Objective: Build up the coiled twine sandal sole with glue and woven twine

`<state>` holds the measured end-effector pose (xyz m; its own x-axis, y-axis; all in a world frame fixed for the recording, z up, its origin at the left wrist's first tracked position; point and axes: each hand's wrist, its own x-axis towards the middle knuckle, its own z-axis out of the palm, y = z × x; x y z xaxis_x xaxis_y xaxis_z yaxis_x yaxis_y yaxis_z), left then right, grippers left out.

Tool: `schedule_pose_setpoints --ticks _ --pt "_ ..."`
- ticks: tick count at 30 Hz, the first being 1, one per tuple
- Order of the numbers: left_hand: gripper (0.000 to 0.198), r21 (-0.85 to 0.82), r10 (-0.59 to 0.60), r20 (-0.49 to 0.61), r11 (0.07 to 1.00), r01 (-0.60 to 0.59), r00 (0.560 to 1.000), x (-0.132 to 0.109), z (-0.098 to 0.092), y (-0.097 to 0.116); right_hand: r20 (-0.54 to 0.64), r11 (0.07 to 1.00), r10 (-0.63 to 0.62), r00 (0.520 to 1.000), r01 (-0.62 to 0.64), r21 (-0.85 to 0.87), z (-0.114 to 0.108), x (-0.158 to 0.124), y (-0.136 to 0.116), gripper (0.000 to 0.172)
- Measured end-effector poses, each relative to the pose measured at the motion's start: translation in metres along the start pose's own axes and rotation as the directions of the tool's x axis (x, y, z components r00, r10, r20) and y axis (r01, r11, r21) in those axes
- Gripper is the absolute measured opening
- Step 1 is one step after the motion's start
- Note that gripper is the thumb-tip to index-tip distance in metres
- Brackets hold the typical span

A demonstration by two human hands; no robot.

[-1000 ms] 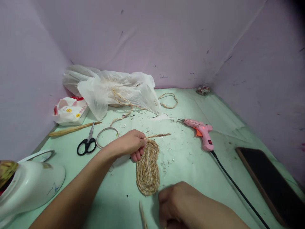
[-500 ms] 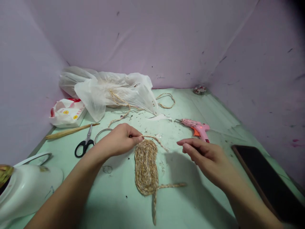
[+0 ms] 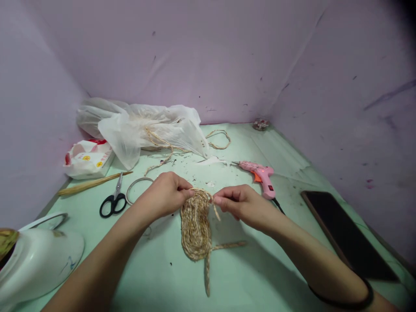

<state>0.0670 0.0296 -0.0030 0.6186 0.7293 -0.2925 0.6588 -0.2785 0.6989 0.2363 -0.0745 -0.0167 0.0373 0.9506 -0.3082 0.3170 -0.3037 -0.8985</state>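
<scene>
An oval coil of braided straw cord (image 3: 196, 227) lies flat on the green table, with two cord ends sticking out at its lower right. Along its far edge runs a thin loose braid (image 3: 217, 213), whose free end hangs past the upper right corner. My left hand (image 3: 170, 193) pinches this braid at the coil's upper left. My right hand (image 3: 242, 203) has thumb and fingers closed on the braid at the upper right.
A pink glue gun (image 3: 258, 173) lies behind my right hand, a dark phone (image 3: 347, 234) at right. Scissors (image 3: 113, 201), a metal ring (image 3: 128, 190), a dry stalk (image 3: 87, 185), a tissue pack (image 3: 89, 162) and a white container (image 3: 48, 255) are at left. A plastic bag (image 3: 156, 125) lies behind.
My right hand has moved left to the coil and closed on the loose braid, which now bends down around the upper right corner. The view has shifted slightly.
</scene>
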Motion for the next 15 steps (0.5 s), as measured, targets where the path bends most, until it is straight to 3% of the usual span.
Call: schedule_pose_setpoints --ticks 3,7,15 --pt "0.024 0.067 0.035 0.023 0.997 -0.037 0.999 -0.001 0.004 -0.005 0.043 0.999 -0.014 0.999 0.012 0.034 0.004 0.006 0.005 0.02" --pt "0.02 0.017 0.02 0.013 1.0 -0.021 1.0 -0.004 0.008 -0.009 0.08 0.996 -0.056 0.995 0.049 0.079 0.009 0.014 0.015 0.02" --pt "0.013 -0.101 -0.059 0.065 0.993 0.065 0.996 -0.001 0.005 -0.016 -0.138 0.981 -0.193 0.971 0.196 0.003 0.012 0.023 0.03 0.011"
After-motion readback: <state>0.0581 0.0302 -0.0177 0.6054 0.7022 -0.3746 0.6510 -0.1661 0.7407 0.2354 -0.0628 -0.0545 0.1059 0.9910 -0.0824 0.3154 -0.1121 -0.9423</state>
